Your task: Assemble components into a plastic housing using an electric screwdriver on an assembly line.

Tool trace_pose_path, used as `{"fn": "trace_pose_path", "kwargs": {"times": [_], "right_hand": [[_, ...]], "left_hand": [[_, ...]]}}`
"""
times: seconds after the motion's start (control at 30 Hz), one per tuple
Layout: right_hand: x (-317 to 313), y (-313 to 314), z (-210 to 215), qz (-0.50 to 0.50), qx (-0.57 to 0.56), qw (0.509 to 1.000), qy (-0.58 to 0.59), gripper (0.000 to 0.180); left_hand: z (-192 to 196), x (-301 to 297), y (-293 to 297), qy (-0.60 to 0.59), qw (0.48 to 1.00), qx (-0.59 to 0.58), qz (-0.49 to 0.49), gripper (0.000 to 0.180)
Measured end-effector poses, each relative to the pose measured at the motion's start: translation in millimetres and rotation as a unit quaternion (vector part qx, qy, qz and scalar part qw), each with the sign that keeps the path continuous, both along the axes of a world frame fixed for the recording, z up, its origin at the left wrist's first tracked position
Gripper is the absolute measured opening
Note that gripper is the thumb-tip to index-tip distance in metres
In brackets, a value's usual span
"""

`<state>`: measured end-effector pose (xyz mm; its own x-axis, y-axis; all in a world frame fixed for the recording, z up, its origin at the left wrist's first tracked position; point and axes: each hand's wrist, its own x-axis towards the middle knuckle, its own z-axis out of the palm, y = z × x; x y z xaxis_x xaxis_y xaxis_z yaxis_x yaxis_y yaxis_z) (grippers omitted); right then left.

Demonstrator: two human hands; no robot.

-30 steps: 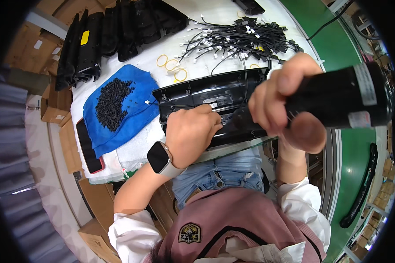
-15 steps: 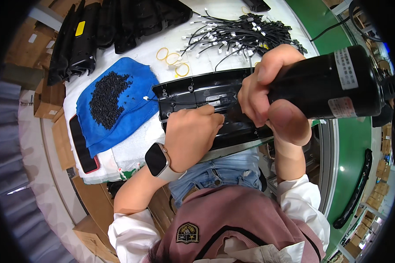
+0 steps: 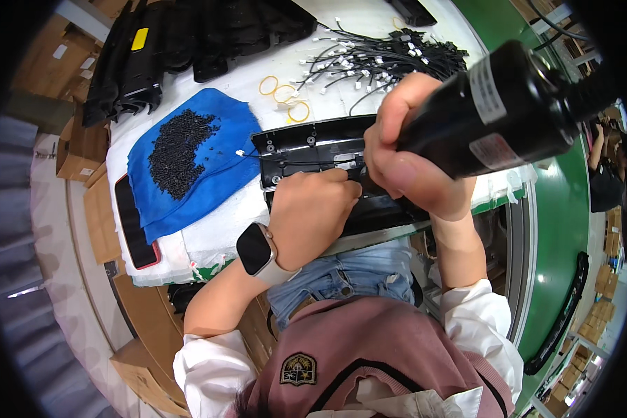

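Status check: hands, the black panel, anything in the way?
Left hand pressing black panel. Right hand gripping power screwdriver over it. Thin cable lies across panel.

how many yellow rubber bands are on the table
3 rubber bands, in a loose row on the white table top just beyond the black panel: one at left, one in the middle, one nearest the panel. Others may be hidden.

Black panel [image 3: 306, 150]: glossy moulded plastic
Power tool [image 3: 508, 104]: smooth, shiny black casing
Blue cloth [image 3: 209, 164]: soft, matt fabric
Boxes [image 3: 80, 150]: plain brown cardboard
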<state>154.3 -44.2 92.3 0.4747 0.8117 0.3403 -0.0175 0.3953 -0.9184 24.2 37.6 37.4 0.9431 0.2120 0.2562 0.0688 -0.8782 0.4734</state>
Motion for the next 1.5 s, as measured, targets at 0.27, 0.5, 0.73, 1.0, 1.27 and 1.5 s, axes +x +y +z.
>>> {"fn": "trace_pose_path", "kwargs": {"times": [0.27, 0.5, 0.73, 1.0, 1.27, 1.5], "right_hand": [[-7.7, -9.9, -0.3, 0.009, 0.007, 0.996, -0.088, 0.028], [12.0, -39.8, 8.0, 0.067, 0.134, 0.987, 0.054, 0.04], [6.4, -48.4, 11.0, 0.075, 0.148, 0.983, 0.072, 0.039], [10.0, -49.2, 12.2, 0.078, 0.18, 0.977, 0.083, 0.041], [14.2, -48.5, 17.4, 0.144, 0.301, 0.938, 0.09, 0.038], [9.6, -54.5, 14.8, 0.116, 0.336, 0.928, 0.112, 0.035]], "left_hand": [[6.7, -2.8, 2.7, 0.055, 0.998, -0.016, -0.025, 0.011], [17.2, -42.6, 67.7, -0.141, 0.959, 0.043, 0.241, 0.004], [-7.6, -63.0, 94.2, -0.042, 0.957, 0.126, 0.258, 0.01], [-1.7, -58.2, 85.9, -0.108, 0.941, 0.071, 0.312, 0.013], [18.8, -43.2, 7.2, -0.137, 0.804, -0.572, 0.088, 0.01], [15.1, -40.3, -12.7, -0.127, 0.711, -0.692, 0.006, 0.017]]}}
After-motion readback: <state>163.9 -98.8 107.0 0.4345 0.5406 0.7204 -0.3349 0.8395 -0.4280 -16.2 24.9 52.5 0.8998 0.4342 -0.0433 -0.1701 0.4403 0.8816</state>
